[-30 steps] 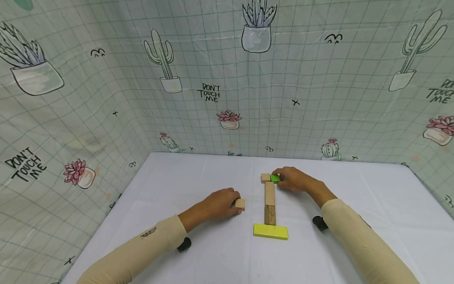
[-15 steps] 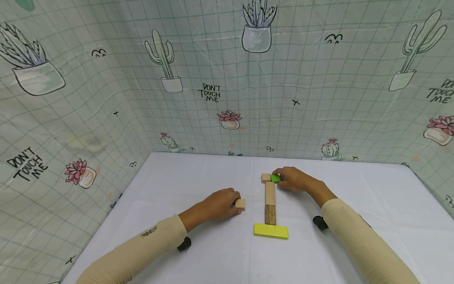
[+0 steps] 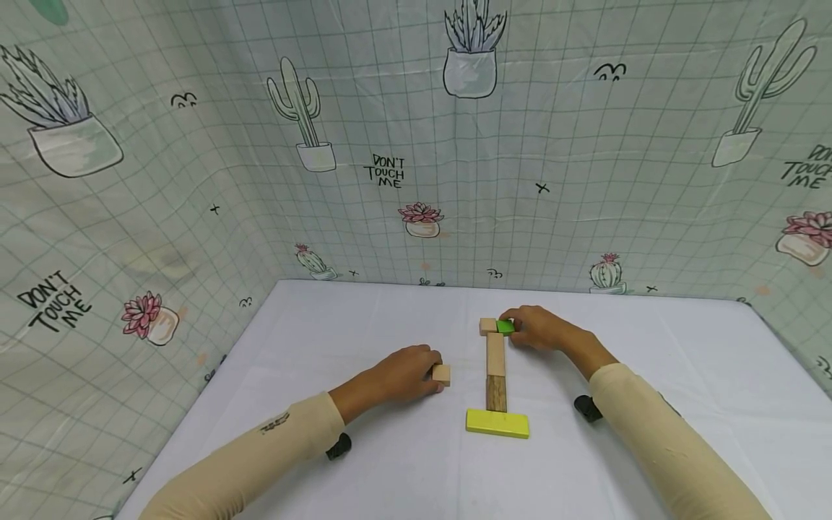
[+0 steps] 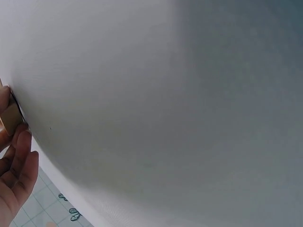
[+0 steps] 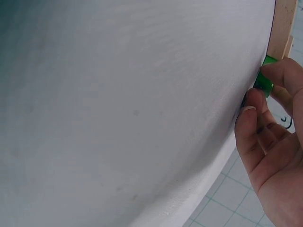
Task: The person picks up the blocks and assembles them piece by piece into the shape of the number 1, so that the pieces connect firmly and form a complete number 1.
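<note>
In the head view my left hand (image 3: 408, 373) pinches a small pale wooden cube (image 3: 441, 375) at the tabletop, left of a column of blocks. The left wrist view shows the cube's side (image 4: 10, 119) between thumb and fingers. At the column's far end, my right hand (image 3: 538, 328) pinches a green block (image 3: 505, 328), partly covered by the fingers. Beside the green block sits another pale cube (image 3: 488, 326). Below these two lie a long pale block (image 3: 495, 354) and a darker, grained wooden block (image 3: 497, 393), end to end. A yellow block (image 3: 497, 424) lies crosswise at the near end.
All the blocks lie on a white-covered table (image 3: 403, 462). A printed cloth (image 3: 552, 144) with cactus drawings hangs behind and to the left. Dark wrist-camera pieces (image 3: 339, 446) show below both forearms.
</note>
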`<state>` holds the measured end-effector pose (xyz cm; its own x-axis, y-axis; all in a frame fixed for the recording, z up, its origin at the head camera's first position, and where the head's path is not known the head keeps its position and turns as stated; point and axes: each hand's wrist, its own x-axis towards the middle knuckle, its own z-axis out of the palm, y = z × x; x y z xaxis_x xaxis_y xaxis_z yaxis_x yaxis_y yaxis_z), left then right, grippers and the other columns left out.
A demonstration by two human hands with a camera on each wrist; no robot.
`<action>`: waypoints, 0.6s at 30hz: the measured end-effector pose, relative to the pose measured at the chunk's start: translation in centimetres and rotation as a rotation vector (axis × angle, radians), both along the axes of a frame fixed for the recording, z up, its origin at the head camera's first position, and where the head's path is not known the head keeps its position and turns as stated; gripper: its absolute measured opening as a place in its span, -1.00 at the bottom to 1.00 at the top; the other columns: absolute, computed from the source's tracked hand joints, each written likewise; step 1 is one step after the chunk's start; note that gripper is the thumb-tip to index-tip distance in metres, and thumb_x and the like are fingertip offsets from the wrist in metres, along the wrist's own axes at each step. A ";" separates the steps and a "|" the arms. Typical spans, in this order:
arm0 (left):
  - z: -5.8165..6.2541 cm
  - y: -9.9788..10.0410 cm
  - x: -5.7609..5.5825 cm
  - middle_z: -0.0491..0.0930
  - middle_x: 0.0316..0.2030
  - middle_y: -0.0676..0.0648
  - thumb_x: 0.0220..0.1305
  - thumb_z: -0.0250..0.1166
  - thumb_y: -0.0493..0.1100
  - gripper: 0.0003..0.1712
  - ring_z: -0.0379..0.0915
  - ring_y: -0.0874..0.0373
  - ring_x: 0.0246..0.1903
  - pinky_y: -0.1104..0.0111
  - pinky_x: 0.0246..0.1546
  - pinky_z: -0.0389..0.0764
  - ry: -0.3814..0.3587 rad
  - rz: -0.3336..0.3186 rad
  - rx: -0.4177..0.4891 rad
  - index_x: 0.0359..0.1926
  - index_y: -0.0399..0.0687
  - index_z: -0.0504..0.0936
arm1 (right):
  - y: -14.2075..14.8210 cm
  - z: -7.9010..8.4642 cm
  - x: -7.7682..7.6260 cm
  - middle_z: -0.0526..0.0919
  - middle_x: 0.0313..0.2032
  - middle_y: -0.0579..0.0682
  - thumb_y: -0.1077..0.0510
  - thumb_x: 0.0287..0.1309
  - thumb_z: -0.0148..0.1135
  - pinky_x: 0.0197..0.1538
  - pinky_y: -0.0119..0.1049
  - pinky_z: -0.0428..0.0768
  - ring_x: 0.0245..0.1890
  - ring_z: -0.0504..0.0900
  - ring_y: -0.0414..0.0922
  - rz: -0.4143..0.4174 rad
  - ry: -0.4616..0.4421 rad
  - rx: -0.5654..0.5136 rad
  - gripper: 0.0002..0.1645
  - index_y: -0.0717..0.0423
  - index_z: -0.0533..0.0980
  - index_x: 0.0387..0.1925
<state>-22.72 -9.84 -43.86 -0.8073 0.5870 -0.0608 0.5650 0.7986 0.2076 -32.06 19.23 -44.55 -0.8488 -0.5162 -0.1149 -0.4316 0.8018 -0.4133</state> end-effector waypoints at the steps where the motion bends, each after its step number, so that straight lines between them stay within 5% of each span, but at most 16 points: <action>1: 0.0 0.0 0.0 0.49 -0.36 0.11 0.32 0.38 0.04 -0.63 0.28 0.31 -0.40 0.50 -0.38 0.36 0.000 0.002 -0.002 -0.03 -0.13 0.64 | 0.0 0.0 0.0 0.64 -0.10 0.17 0.23 0.25 0.28 0.07 0.04 0.58 -0.13 0.57 0.00 0.000 -0.001 -0.001 -0.48 0.24 0.49 0.23; 18: 0.2 0.5 -0.1 0.54 -0.32 0.12 0.32 0.39 0.02 -0.62 0.33 0.31 -0.36 0.51 -0.33 0.40 -0.026 0.023 -0.007 0.00 -0.14 0.64 | 0.1 -0.3 -0.1 0.63 -0.10 0.15 0.23 0.25 0.26 0.05 0.02 0.58 -0.15 0.55 -0.02 -0.001 0.005 -0.016 -0.50 0.22 0.50 0.23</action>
<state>-22.85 -9.32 -43.61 -0.8187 0.5678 -0.0859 0.5409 0.8126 0.2169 -32.20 19.29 -44.82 -0.8499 -0.5169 -0.1020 -0.4330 0.7956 -0.4238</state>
